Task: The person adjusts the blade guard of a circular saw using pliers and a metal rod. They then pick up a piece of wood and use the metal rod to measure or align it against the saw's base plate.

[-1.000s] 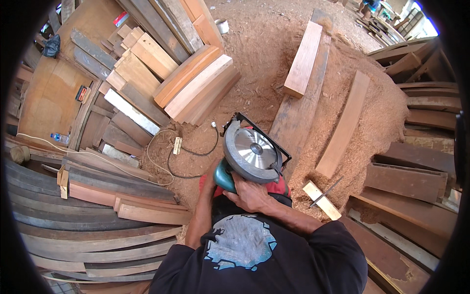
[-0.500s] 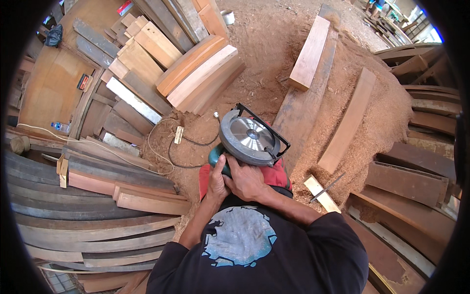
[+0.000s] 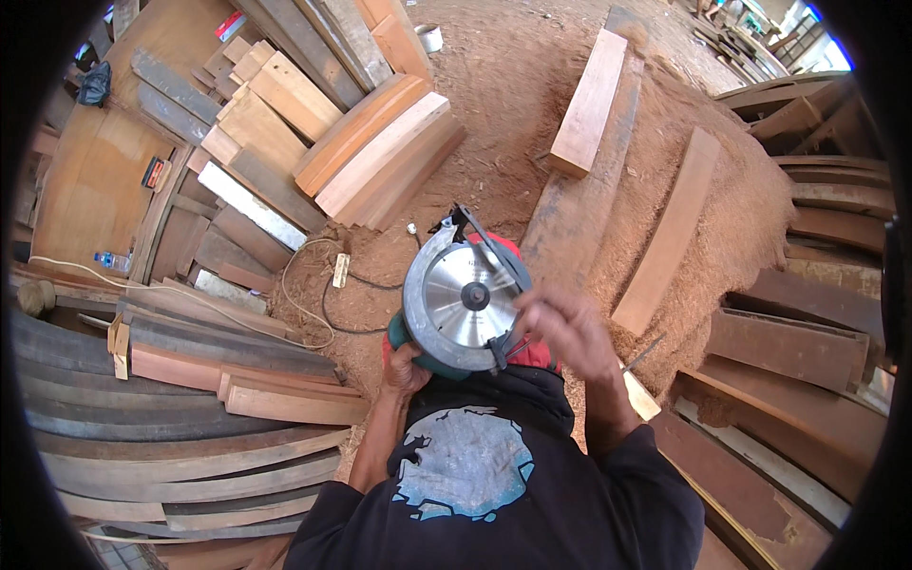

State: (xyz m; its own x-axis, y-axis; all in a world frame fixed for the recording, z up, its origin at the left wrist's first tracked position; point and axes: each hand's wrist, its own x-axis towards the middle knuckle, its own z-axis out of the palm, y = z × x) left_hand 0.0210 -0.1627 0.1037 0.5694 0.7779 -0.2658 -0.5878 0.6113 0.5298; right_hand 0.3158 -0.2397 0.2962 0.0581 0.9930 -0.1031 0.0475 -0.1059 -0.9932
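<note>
A circular saw with a green body, metal guard and round silver blade is tilted up over my lap, blade facing the camera. My left hand is closed on its green body at the lower left, fingers partly hidden under it. My right hand is at the right side of the blade and black base plate, motion-blurred with fingers bent; whether it touches the saw is unclear. Red clothing shows behind the saw.
A long plank bearing a timber block runs through sawdust, beside a loose board. Stacked wood surrounds both sides. Power cords lie at left. A small pale piece lies right. Another person is far back.
The saw has turned so its blade faces more upward and moved slightly left and down. My right hand has left the body and risen rightward to the blade's side.
</note>
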